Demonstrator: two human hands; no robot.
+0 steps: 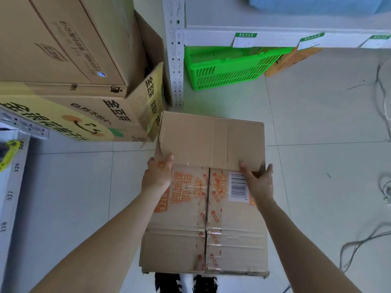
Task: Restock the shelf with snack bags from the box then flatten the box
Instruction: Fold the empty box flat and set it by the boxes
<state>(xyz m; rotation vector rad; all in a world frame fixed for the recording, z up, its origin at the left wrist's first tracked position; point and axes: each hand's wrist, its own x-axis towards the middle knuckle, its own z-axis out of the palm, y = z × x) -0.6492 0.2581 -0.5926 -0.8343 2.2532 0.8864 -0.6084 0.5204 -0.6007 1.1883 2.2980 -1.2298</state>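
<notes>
The left hand grips the left edge of the cardboard box, held short of the green basket, taped face up, long axis and open flap pointing toward that basket, the right hand gripping its right edge.

In the centre of the frame I see the box in matt brown corrugated cardboard, its seam under glossy, wrinkled clear tape, with a smooth white paper barcode label. Towards the top, the basket looks like green moulded plastic and the shelf upright like white painted metal. The floor is smooth, faintly shiny tile, and the cartons at upper left are matt cardboard.
</notes>
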